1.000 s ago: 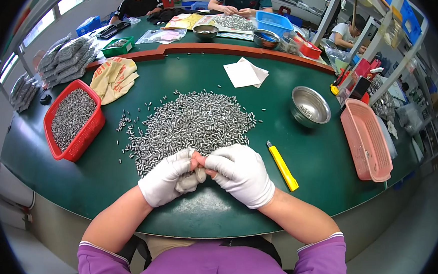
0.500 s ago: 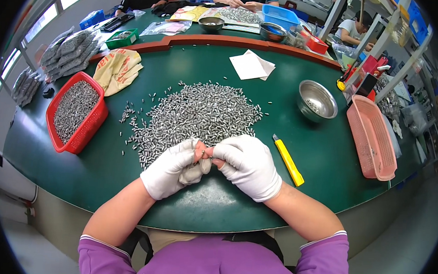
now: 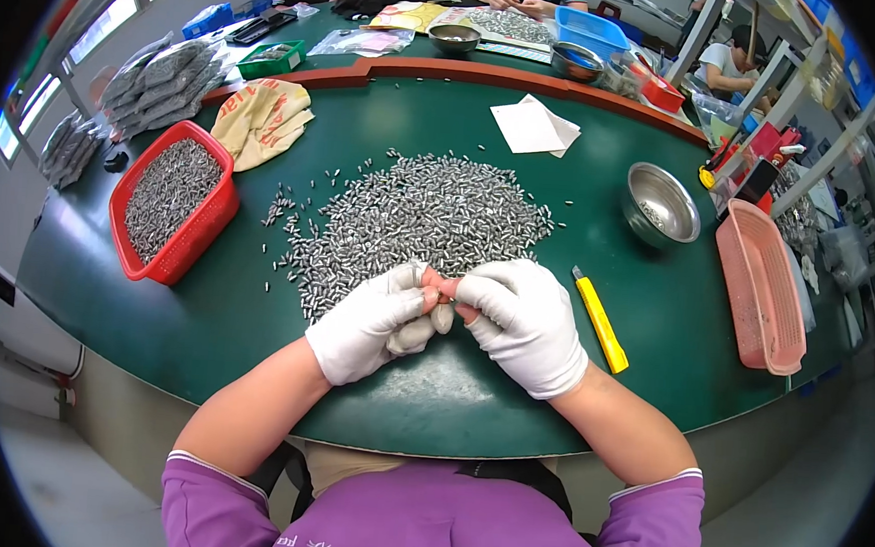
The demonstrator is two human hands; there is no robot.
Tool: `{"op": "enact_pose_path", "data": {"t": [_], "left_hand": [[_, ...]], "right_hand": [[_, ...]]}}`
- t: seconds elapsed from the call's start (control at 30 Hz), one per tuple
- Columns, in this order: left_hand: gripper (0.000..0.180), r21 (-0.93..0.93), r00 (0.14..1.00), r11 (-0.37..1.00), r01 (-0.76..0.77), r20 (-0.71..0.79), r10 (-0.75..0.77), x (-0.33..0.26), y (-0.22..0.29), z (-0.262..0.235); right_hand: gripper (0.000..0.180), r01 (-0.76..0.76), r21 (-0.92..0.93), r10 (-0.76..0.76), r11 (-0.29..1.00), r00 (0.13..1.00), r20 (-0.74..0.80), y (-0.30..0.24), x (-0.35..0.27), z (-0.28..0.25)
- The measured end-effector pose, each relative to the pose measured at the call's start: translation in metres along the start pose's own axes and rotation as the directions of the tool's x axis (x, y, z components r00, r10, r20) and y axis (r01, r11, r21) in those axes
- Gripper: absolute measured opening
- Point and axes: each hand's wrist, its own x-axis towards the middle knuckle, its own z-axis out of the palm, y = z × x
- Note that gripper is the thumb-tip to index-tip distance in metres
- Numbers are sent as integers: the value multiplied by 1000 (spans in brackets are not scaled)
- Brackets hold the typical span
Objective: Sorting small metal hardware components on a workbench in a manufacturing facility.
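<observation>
- So the left hand (image 3: 375, 320) and right hand (image 3: 525, 324), both in white gloves with bare fingertips, meet at the near edge of the pile.
- Fingers on both are pinched together around what looks like one tiny metal piece (image 3: 444, 297). It's mostly hidden, so can't tell which side has the firmer hold.
- Right behind that is a big loose pile of silvery pieces (image 3: 431, 208) on the green tabletop (image 3: 693, 349), with strays scattered off its left side and a couple more to the right.
- Over on the left there's a red basket (image 3: 197, 235) filled with lots of similar-looking bits, and a crumpled cream cloth (image 3: 259, 127) just beyond it.
- Yellow cutter (image 3: 604, 329) lies just right of the right hand, its tip pointing away to the far side.
- Further right and farther off, a steel bowl (image 3: 675, 196) has a few small bits in the bottom. A pink basket (image 3: 769, 284) is to the right of that.
- White papers (image 3: 529, 127) overlap on the far side, near a reddish-brown ledge (image 3: 530, 72).
- Grey packets (image 3: 164, 84) are stacked at far left, and past the ledge there's a blue bin (image 3: 587, 32).
</observation>
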Motion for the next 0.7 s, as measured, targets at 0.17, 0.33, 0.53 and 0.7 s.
{"op": "enact_pose_path", "data": {"t": [0.17,0.33,0.53,0.7], "left_hand": [[18,46,998,999,4,-67,-1,0,0,3],[17,15,998,999,-49,-49,50,2,0,-2],[15,-24,988,993,-120,-103,117,4,-3,-6],[16,-47,983,991,-125,-144,117,3,-3,-4]], "right_hand": [[22,-18,-30,18,999,1000,-1,1,-1,-1],[20,-60,-60,58,996,997,-47,4,2,-2],[12,-77,-160,91,984,993,81,11,-2,2],[4,-20,-198,72,980,962,262,9,-6,8]]}}
